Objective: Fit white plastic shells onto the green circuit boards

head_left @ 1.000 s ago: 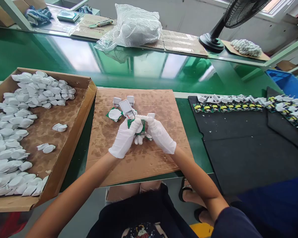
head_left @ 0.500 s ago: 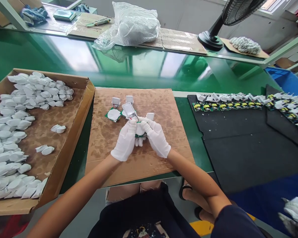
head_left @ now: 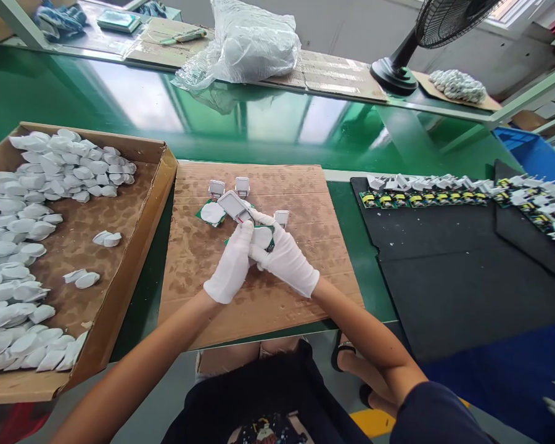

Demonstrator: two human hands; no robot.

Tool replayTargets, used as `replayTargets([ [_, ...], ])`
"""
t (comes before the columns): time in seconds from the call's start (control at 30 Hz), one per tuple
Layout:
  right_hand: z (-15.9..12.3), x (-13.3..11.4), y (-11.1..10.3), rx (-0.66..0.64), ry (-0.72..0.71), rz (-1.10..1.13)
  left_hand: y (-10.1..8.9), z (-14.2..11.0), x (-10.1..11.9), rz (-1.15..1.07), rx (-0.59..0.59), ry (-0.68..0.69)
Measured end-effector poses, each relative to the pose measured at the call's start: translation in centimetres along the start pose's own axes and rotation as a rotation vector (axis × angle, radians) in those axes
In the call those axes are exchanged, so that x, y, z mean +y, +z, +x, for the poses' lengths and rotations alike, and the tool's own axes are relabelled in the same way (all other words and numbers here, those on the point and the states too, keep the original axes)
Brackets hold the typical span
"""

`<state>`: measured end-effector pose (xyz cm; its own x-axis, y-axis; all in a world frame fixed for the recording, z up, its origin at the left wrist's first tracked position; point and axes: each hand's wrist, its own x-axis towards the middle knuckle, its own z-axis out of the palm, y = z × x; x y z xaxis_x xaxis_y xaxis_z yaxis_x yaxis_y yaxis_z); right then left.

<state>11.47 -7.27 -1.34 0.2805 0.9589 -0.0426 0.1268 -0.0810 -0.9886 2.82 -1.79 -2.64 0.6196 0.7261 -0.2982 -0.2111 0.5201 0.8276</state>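
Well, at 9 o'clock the carton tray (head_left: 164, 161) holds many white shells (head_left: 37, 213). Above the cardboard sheet (head_left: 189, 277), the gloved left hand (head_left: 231, 265) has its fingers pressed together, and with the gloved right hand (head_left: 284, 259) it seems to pinch a green board (head_left: 271, 229); the exact grip I cannot tell. Just now the white cover (head_left: 231, 205) tips lower, toward 10 o'clock. At 3 o'clock, a black mat (head_left: 444, 290) carries rows of boards (head_left: 425, 198).

A: Gloved hands (head_left: 234, 262)?
B: Two.
A: White plug casings (head_left: 216, 188) on the cardboard sheet (head_left: 198, 290)?
B: Four.
A: Green circuit boards (head_left: 204, 215) there?
B: Two.
A: Pedestal fan (head_left: 457, 18)?
B: One.
A: Blue crate (head_left: 527, 148)?
B: One.
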Motion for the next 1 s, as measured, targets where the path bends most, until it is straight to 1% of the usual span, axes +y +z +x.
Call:
replayTargets([
  [0.1,-0.1,-0.3,-0.4,-0.112,0.040,0.094,-0.2,0.0,0.3,0.009,-0.079,-0.022],
  [0.17,-0.1,-0.3,-0.6,-0.159,0.054,0.108,-0.3,0.0,0.3,0.000,-0.101,-0.022],
  [0.33,-0.1,-0.3,-0.7,-0.195,0.033,0.042,-0.2,-0.1,0.2,-0.018,-0.052,0.023],
  [0.43,-0.3,-0.6,-0.9,-0.236,0.009,0.044,0.0,-0.3,0.8,0.010,-0.085,0.008],
  [0.5,-0.4,-0.8,-1.2,-0.268,-0.012,0.056,0.2,-0.4,1.4,0.061,-0.108,-0.008],
  [0.53,-0.4,-0.9,-1.4,-0.280,-0.022,0.070,0.3,-0.4,1.7,0.100,-0.102,-0.006],
  [0.63,-0.3,-1.0,-1.7,-0.295,-0.039,0.111,0.5,-0.4,2.1,0.220,-0.043,0.028],
  [0.7,-0.3,-0.8,-1.7,-0.305,-0.036,0.126,0.5,-0.3,2.1,0.256,-0.027,0.042],
  [0.77,-0.2,-0.6,-1.5,-0.270,-0.017,0.112,0.3,-0.2,1.9,0.253,-0.050,0.058],
  [0.83,-0.1,-0.2,-1.3,-0.187,-0.001,0.049,0.0,-0.1,1.6,0.213,-0.113,0.058],
  [0.9,0.1,0.1,-1.2,-0.089,-0.018,-0.055,-0.5,0.1,1.4,0.159,-0.198,0.023],
  [1.0,0.3,0.3,-1.4,-0.015,-0.089,-0.131,-0.9,0.4,1.4,0.121,-0.319,-0.070],
])
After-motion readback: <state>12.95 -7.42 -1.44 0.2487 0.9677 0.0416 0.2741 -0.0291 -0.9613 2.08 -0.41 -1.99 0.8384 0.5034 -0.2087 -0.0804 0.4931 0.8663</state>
